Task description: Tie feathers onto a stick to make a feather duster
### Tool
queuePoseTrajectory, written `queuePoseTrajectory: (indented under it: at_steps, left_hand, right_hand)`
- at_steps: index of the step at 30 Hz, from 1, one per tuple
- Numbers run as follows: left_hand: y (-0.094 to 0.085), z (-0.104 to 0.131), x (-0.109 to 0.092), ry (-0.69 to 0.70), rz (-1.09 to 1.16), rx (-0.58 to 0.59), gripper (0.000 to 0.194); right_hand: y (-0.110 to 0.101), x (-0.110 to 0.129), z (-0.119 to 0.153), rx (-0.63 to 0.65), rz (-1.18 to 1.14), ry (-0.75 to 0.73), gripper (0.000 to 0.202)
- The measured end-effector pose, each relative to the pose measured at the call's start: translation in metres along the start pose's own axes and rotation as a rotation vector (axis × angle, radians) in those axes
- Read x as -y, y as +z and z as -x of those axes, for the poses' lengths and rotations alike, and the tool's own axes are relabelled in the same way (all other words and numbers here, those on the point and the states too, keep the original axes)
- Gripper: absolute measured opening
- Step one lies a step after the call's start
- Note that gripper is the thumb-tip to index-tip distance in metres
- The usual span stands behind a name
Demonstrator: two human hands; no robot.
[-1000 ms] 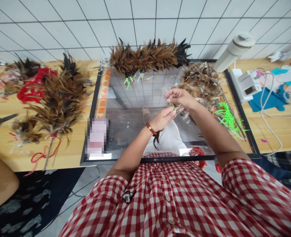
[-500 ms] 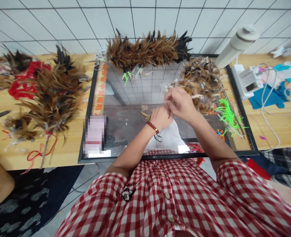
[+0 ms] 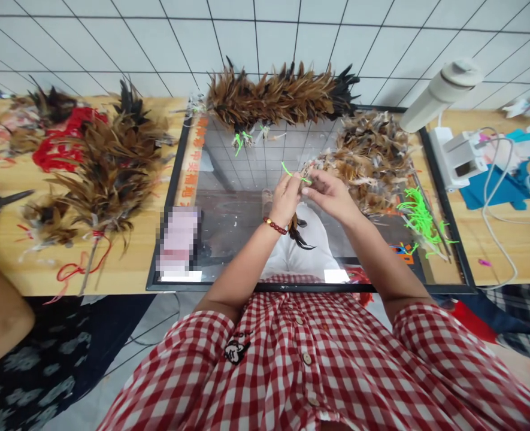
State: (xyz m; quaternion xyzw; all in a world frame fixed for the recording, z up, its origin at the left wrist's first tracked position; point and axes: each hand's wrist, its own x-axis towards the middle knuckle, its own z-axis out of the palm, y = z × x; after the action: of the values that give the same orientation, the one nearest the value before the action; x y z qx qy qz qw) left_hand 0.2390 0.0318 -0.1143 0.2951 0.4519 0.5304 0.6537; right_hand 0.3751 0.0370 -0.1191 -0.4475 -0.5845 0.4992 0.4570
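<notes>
Above a black-framed glass panel set on a wooden surface, a person in a red-and-white checked shirt works feathers and string with both hands close together. The left hand, a beaded bracelet at its wrist, is closed on a small feather bundle, whose dark tips hang below the palm. A green strand rises from the fingertips, its other end running toward the right hand. There, thumb and forefinger are bent near each other at the bundle's upper end (whether they are clamped on the strand, one cannot tell from this angle).

The step in hand appears to be winding or knotting the strand around the quill ends. The next move, by that reading, calls for a steady left grip on the bundle and a clean right-hand pinch on the strand, to pull it snug before the feathers slip.

At the right of the panel lie a heap of feathers and a tangle of bright green strands; a long feather garland stretches along the back, near the tiled wall.
</notes>
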Motion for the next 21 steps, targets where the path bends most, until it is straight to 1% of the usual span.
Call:
queuePoseTrajectory:
  at_steps: [3, 5, 8, 10, 13, 15, 18, 19, 21]
  left_hand:
    - [-0.002, -0.002, -0.001, 0.032, -0.002, -0.027, 0.036]
    - [-0.003, -0.003, -0.005, 0.04, 0.018, -0.049, 0.036]
    - [-0.006, -0.005, -0.012, 0.011, 0.092, -0.053, 0.025]
    - [-0.009, -0.006, -0.014, -0.035, 0.137, -0.008, 0.023]
    - [-0.01, -0.006, -0.012, -0.113, 0.129, 0.132, 0.021]
    - [-0.009, -0.003, -0.01, -0.107, 0.088, 0.226, 0.018]
    - [-0.007, 0.002, -0.009, -0.04, 0.039, 0.32, 0.019]
    - [-0.007, 0.003, -0.009, -0.045, 0.037, 0.342, 0.019]
    - [-0.007, 0.003, -0.008, -0.129, 0.056, 0.374, 0.02]
  right_hand:
    - [0.001, 0.003, -0.003, -0.111, 0.078, 0.023, 0.046]
    - [-0.004, 0.008, -0.002, -0.116, 0.087, 0.053, 0.045]
    - [-0.014, 0.011, -0.001, -0.097, -0.021, 0.134, 0.046]
    - [-0.019, 0.01, -0.002, -0.091, -0.076, 0.204, 0.048]
    - [-0.024, 0.009, -0.009, -0.076, -0.121, 0.254, 0.049]
    - [-0.025, 0.011, -0.012, -0.061, -0.149, 0.216, 0.049]
    - [-0.026, 0.02, -0.014, 0.001, -0.107, 0.106, 0.046]
    - [-0.026, 0.023, -0.013, 0.023, -0.076, 0.07, 0.045]
    - [-0.026, 0.028, -0.011, 0.044, -0.027, 0.005, 0.045]
